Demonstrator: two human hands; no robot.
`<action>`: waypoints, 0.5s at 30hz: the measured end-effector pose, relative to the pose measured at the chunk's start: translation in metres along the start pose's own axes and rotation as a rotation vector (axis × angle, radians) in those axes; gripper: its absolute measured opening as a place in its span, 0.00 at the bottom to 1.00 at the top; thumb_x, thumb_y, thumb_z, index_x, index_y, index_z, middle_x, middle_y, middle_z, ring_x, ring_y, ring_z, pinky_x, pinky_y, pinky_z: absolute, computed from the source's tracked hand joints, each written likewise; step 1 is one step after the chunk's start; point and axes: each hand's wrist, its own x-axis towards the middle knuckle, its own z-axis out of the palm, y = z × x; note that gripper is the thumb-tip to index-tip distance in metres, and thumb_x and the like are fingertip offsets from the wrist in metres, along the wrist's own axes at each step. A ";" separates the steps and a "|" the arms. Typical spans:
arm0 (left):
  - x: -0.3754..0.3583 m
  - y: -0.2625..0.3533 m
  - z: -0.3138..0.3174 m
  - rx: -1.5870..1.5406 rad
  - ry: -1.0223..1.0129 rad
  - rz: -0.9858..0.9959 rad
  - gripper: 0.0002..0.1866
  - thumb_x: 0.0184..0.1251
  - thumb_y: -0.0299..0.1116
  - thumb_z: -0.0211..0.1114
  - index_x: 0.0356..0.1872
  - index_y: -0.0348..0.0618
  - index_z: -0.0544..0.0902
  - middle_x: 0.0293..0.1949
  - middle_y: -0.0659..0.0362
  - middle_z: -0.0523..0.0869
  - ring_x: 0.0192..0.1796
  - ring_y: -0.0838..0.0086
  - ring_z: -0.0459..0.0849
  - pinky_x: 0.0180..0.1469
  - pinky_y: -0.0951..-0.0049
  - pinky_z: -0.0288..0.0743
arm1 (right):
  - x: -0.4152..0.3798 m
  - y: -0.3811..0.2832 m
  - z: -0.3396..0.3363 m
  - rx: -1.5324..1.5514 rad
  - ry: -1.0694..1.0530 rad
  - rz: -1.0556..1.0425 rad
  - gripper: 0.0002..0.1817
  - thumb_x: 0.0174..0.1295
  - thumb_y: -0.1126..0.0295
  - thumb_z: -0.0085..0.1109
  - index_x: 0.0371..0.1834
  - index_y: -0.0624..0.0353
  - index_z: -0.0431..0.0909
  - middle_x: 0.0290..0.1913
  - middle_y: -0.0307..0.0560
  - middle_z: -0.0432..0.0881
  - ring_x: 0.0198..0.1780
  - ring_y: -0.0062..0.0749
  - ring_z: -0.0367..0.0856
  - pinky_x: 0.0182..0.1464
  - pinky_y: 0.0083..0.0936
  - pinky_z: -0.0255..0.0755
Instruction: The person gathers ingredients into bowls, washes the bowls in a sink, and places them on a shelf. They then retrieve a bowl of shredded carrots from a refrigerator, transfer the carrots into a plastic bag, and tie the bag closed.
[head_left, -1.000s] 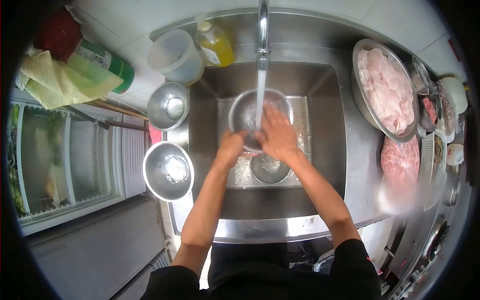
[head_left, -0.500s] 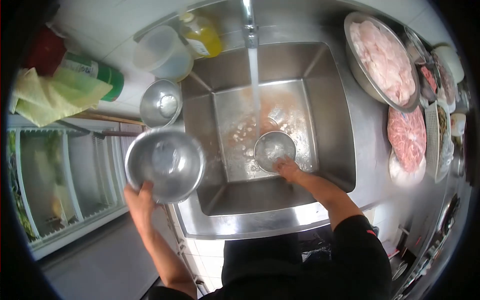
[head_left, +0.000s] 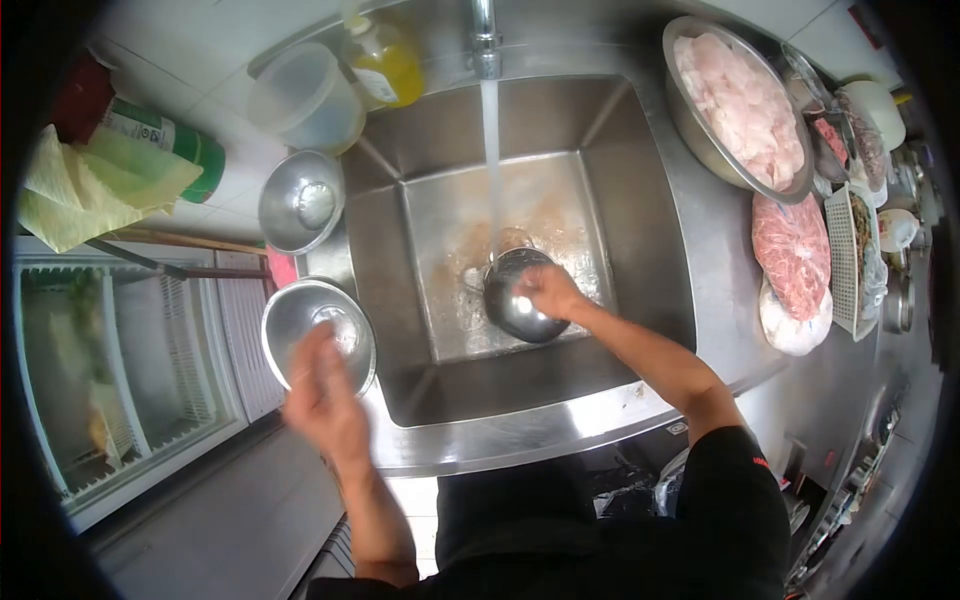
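Water runs from the faucet point(head_left: 486, 50) into the steel sink point(head_left: 640, 230). My right hand point(head_left: 547, 293) is at a small metal bowl point(head_left: 520, 318) inside the basin, its fingers closed at the bowl, which lies tilted under the stream with its dark side up. My left hand point(head_left: 325, 395), blurred by motion, is over the near edge of a larger metal bowl point(head_left: 290, 325) on the sink's left ledge. Its fingers look apart and hold nothing. Behind that bowl sits another metal bowl point(head_left: 285, 215).
On the right counter are a large bowl of pale meat point(head_left: 740, 110), a bag of red meat point(head_left: 790, 255) and a white basket point(head_left: 848, 260). A plastic tub point(head_left: 305, 100) and yellow soap bottle point(head_left: 388, 65) stand back left. An open-topped fridge point(head_left: 130, 370) is at left.
The larger bowl has come down onto the left ledge, and my left hand has let go of it. The small bowl in the sink has been turned over in my right hand.
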 end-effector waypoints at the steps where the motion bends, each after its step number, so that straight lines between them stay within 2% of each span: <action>1: 0.000 0.000 0.028 0.029 -0.158 -0.021 0.11 0.67 0.32 0.60 0.43 0.34 0.83 0.41 0.53 0.86 0.45 0.70 0.82 0.51 0.72 0.72 | 0.005 -0.016 -0.010 0.140 0.066 0.033 0.17 0.58 0.57 0.61 0.26 0.62 0.80 0.26 0.55 0.80 0.30 0.41 0.79 0.37 0.34 0.70; 2: 0.004 0.004 0.060 0.020 -0.340 -0.126 0.14 0.69 0.36 0.58 0.44 0.34 0.83 0.44 0.51 0.86 0.50 0.67 0.82 0.55 0.71 0.70 | 0.016 -0.021 -0.011 0.215 0.204 -0.024 0.18 0.59 0.57 0.61 0.24 0.63 0.77 0.23 0.53 0.78 0.26 0.35 0.75 0.33 0.34 0.68; 3: 0.007 -0.001 0.092 -0.093 -0.462 -0.199 0.17 0.69 0.38 0.57 0.50 0.35 0.81 0.51 0.47 0.83 0.56 0.63 0.79 0.60 0.70 0.67 | 0.023 -0.037 -0.023 0.179 0.252 -0.052 0.20 0.61 0.57 0.60 0.21 0.64 0.74 0.19 0.52 0.74 0.23 0.32 0.70 0.30 0.34 0.65; 4: 0.010 -0.019 0.128 -0.191 -0.542 -0.191 0.22 0.70 0.43 0.54 0.56 0.37 0.77 0.58 0.45 0.78 0.61 0.61 0.75 0.64 0.69 0.64 | 0.027 -0.055 -0.030 0.243 0.344 -0.093 0.21 0.61 0.57 0.59 0.20 0.63 0.72 0.17 0.52 0.69 0.20 0.31 0.64 0.27 0.35 0.63; 5: 0.014 -0.038 0.167 -0.090 -0.489 -0.017 0.25 0.71 0.46 0.52 0.58 0.37 0.75 0.58 0.45 0.77 0.62 0.59 0.75 0.65 0.69 0.63 | 0.039 -0.063 -0.031 0.238 0.349 -0.092 0.21 0.61 0.57 0.59 0.20 0.63 0.72 0.17 0.52 0.69 0.20 0.31 0.64 0.27 0.35 0.63; 6: 0.021 -0.050 0.197 0.011 -0.433 0.152 0.27 0.71 0.49 0.50 0.60 0.37 0.73 0.58 0.44 0.77 0.62 0.58 0.74 0.66 0.69 0.62 | 0.051 -0.069 -0.032 0.383 0.441 -0.103 0.21 0.62 0.57 0.58 0.20 0.63 0.72 0.16 0.49 0.69 0.20 0.29 0.63 0.27 0.33 0.62; 7: 0.039 -0.051 0.215 -0.046 -0.433 0.161 0.28 0.72 0.50 0.49 0.61 0.37 0.73 0.57 0.46 0.78 0.61 0.58 0.74 0.65 0.68 0.63 | 0.058 -0.072 -0.034 0.528 0.532 -0.119 0.22 0.63 0.57 0.58 0.19 0.63 0.71 0.15 0.46 0.69 0.20 0.27 0.63 0.26 0.32 0.62; 9: 0.070 -0.059 0.231 -0.102 -0.428 0.179 0.29 0.72 0.52 0.47 0.61 0.38 0.72 0.57 0.48 0.78 0.61 0.58 0.74 0.65 0.67 0.64 | 0.055 -0.085 -0.044 0.625 0.552 -0.126 0.21 0.65 0.58 0.56 0.20 0.63 0.72 0.15 0.43 0.68 0.21 0.24 0.63 0.25 0.29 0.61; 11: 0.093 -0.073 0.234 -0.849 -0.627 -0.689 0.27 0.71 0.53 0.49 0.59 0.40 0.75 0.58 0.50 0.76 0.61 0.62 0.74 0.63 0.65 0.66 | 0.046 -0.105 -0.056 0.722 0.568 -0.132 0.21 0.66 0.58 0.55 0.21 0.63 0.73 0.15 0.39 0.68 0.21 0.21 0.63 0.25 0.26 0.60; 12: 0.092 -0.082 0.233 -1.030 -0.710 -0.802 0.28 0.70 0.54 0.50 0.59 0.42 0.74 0.59 0.50 0.74 0.60 0.67 0.74 0.61 0.64 0.68 | 0.038 -0.116 -0.059 0.865 0.570 -0.174 0.19 0.67 0.59 0.54 0.23 0.63 0.74 0.16 0.36 0.67 0.22 0.18 0.62 0.25 0.24 0.60; 13: 0.078 -0.077 0.231 -1.032 -0.708 -0.798 0.28 0.70 0.54 0.50 0.59 0.42 0.74 0.59 0.50 0.74 0.60 0.67 0.74 0.61 0.64 0.68 | 0.033 -0.123 -0.059 1.007 0.568 -0.219 0.19 0.68 0.59 0.53 0.25 0.63 0.75 0.16 0.33 0.67 0.23 0.16 0.62 0.25 0.22 0.59; 14: 0.058 -0.069 0.231 -1.126 -0.615 -0.842 0.29 0.68 0.55 0.52 0.58 0.41 0.73 0.56 0.50 0.76 0.58 0.68 0.74 0.60 0.65 0.69 | 0.036 -0.123 -0.053 0.971 0.628 -0.261 0.16 0.67 0.59 0.54 0.29 0.61 0.75 0.16 0.37 0.72 0.21 0.21 0.68 0.26 0.24 0.62; 15: 0.046 -0.061 0.229 -1.217 -0.523 -0.881 0.31 0.67 0.57 0.53 0.58 0.39 0.72 0.54 0.50 0.77 0.57 0.69 0.75 0.60 0.65 0.69 | 0.037 -0.123 -0.048 0.973 0.631 -0.274 0.16 0.67 0.59 0.54 0.29 0.61 0.75 0.16 0.37 0.72 0.21 0.21 0.68 0.26 0.24 0.62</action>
